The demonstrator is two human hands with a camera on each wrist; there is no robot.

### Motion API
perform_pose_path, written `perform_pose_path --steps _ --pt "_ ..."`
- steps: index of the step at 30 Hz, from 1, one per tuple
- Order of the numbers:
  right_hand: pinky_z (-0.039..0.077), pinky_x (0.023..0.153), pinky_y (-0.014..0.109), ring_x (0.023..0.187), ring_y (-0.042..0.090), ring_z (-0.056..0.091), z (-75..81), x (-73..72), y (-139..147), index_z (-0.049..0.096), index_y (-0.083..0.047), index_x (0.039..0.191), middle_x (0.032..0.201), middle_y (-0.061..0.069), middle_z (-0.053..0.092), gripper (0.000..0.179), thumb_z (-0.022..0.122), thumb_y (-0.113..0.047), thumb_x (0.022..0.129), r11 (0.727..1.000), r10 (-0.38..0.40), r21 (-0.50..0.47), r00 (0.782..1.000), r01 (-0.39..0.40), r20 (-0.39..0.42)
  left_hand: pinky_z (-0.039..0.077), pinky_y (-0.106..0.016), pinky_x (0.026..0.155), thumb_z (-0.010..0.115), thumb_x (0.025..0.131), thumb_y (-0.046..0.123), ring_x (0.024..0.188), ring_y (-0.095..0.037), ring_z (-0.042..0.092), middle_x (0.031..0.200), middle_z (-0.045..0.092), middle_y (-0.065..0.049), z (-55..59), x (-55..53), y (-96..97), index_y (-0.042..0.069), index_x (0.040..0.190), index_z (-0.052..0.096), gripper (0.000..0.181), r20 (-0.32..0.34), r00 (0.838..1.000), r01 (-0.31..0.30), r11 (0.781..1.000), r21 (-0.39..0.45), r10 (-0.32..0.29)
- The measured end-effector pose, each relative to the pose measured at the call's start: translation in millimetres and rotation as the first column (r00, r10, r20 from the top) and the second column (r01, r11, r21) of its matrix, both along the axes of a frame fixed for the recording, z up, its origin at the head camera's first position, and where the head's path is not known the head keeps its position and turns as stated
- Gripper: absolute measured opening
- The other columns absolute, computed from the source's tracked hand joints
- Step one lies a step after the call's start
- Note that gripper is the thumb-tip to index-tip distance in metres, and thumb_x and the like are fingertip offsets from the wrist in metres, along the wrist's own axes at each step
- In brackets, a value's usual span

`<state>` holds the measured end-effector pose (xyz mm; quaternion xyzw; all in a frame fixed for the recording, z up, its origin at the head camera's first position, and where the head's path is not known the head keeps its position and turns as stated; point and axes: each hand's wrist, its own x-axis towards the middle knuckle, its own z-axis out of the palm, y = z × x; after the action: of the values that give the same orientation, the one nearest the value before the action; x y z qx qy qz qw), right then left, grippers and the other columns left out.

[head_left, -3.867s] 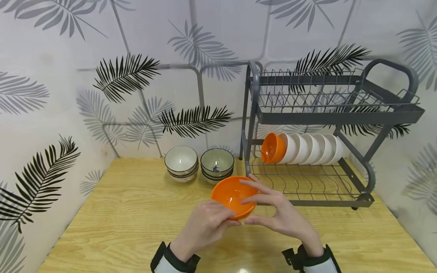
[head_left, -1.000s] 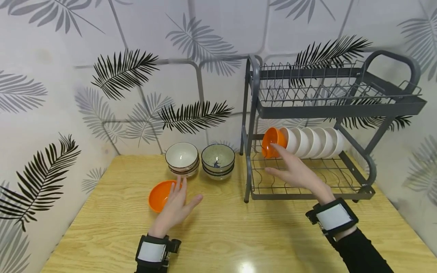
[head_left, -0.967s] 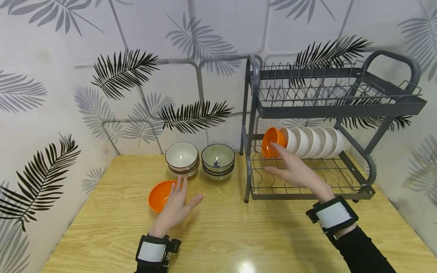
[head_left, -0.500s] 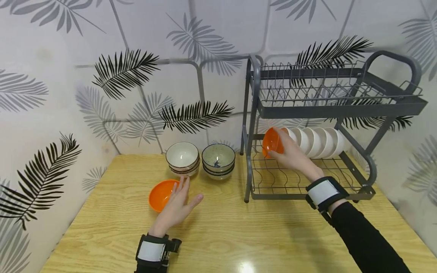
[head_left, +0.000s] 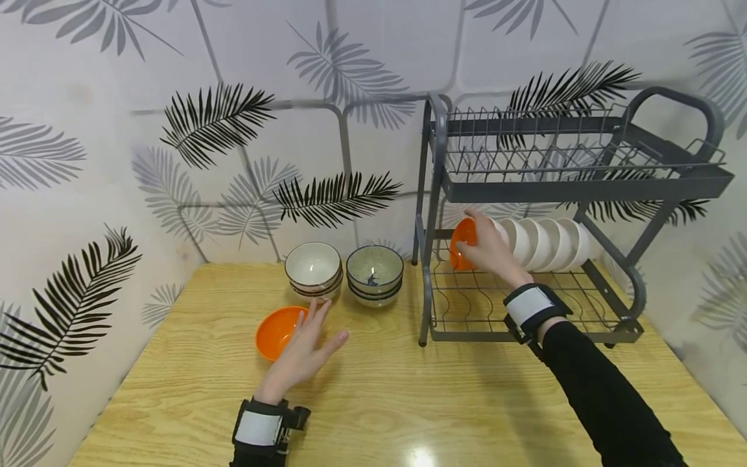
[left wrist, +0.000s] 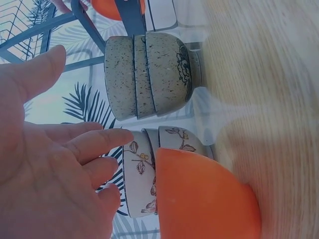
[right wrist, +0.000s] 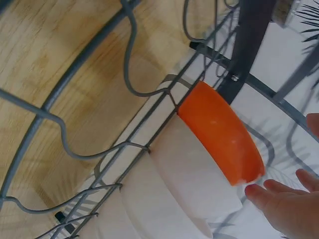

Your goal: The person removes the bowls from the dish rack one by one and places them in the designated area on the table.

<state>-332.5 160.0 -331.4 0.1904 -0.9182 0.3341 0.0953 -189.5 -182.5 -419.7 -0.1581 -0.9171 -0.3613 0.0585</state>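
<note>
My right hand reaches into the rack's lower tier and spans the orange bowl at the left end of the row. In the right wrist view its fingertips lie close at the edge of that orange bowl; the thumb shows a gap from it. Whether the fingertips touch is hard to tell. My left hand is held over the table with fingers spread and holds nothing. Just behind it a second orange bowl sits upright on the table, partly hidden by the fingers.
Several white bowls stand on edge along the dark dish rack's lower tier. Against the wall are a stack of white patterned bowls and a stack of speckled green bowls. The rack's upper tier overhangs the right hand.
One orange bowl went from both hands to the table at left. The right hand moved to the racked orange bowl and shifted slightly up and left around it. The left hand has stayed nearly still lately.
</note>
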Motion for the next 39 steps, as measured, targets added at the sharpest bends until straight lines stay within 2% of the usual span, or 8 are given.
perform_pose_path --steps 8,10,16,22,29,34,39 --pt "0.030 0.106 0.063 0.131 0.050 0.025 -7.5 -9.7 -6.6 0.025 0.012 0.145 0.146 0.036 0.024 0.069 0.059 -0.007 0.088 0.989 -0.044 0.135 0.997 0.053 -0.066 0.007 -0.062 0.113 0.053 0.096 0.041 0.140 -0.044 0.003 0.154 0.008 -0.030 1.8 0.6 -1.1 -0.001 0.151 0.022 0.076 0.015 1.000 0.010 1.000 -0.003 -0.010" --pt "0.028 0.107 0.064 0.133 0.051 0.020 -7.2 -10.6 -7.0 0.022 0.011 0.146 0.147 0.037 0.019 0.071 0.059 -0.007 0.088 0.987 -0.043 0.156 0.998 0.050 -0.045 0.007 -0.061 0.114 0.052 0.096 0.042 0.140 -0.042 0.002 0.155 0.007 -0.028 2.1 0.9 -1.5 0.000 0.152 0.021 0.076 0.033 0.999 0.010 1.000 -0.008 -0.010" --pt "0.018 0.110 0.066 0.135 0.052 0.011 -3.1 -16.7 -8.4 0.020 0.010 0.147 0.148 0.039 0.015 0.074 0.061 -0.010 0.089 0.965 -0.033 0.261 0.999 0.023 0.032 0.006 -0.059 0.115 0.053 0.096 0.041 0.141 -0.040 0.004 0.155 0.009 -0.028 1.8 0.8 -2.4 0.000 0.151 0.022 0.076 0.024 1.000 0.018 1.000 -0.012 -0.018" --pt "0.019 0.109 0.066 0.134 0.054 0.012 0.8 -24.3 -9.6 0.021 0.008 0.147 0.148 0.039 0.016 0.080 0.067 -0.013 0.085 0.940 -0.037 0.340 0.996 0.009 0.077 0.006 -0.060 0.114 0.054 0.096 0.040 0.140 -0.042 0.006 0.154 0.010 -0.030 1.7 1.4 -1.8 -0.002 0.151 0.022 0.076 -0.003 1.000 0.018 1.000 -0.007 -0.018" --pt "0.013 0.109 0.069 0.134 0.056 0.006 0.8 -23.3 -11.8 0.016 0.002 0.152 0.150 0.037 0.007 0.099 0.078 -0.015 0.076 0.878 -0.045 0.479 0.993 -0.013 0.110 0.008 -0.064 0.112 0.053 0.096 0.043 0.139 -0.046 0.002 0.155 0.008 -0.027 3.2 2.9 -0.5 0.004 0.152 0.022 0.075 0.033 0.999 0.008 1.000 -0.003 -0.008" --pt "0.016 0.109 0.067 0.133 0.054 0.011 -1.6 -19.6 -14.8 0.021 -0.002 0.152 0.150 0.034 0.011 0.102 0.082 -0.016 0.071 0.830 -0.056 0.557 0.997 0.015 0.057 0.007 -0.062 0.113 0.053 0.096 0.042 0.139 -0.044 0.002 0.155 0.009 -0.027 3.7 2.9 1.4 0.002 0.152 0.022 0.075 0.023 1.000 0.019 1.000 -0.001 -0.019" --pt "0.014 0.109 0.068 0.132 0.056 0.013 -5.4 -21.7 -18.4 0.024 -0.003 0.151 0.150 0.034 0.013 0.105 0.084 -0.012 0.065 0.784 -0.056 0.620 0.998 0.025 0.030 0.007 -0.062 0.113 0.054 0.096 0.041 0.140 -0.043 0.003 0.155 0.009 -0.026 4.1 3.1 2.4 0.002 0.152 0.022 0.075 0.024 0.999 0.025 1.000 -0.002 -0.025"
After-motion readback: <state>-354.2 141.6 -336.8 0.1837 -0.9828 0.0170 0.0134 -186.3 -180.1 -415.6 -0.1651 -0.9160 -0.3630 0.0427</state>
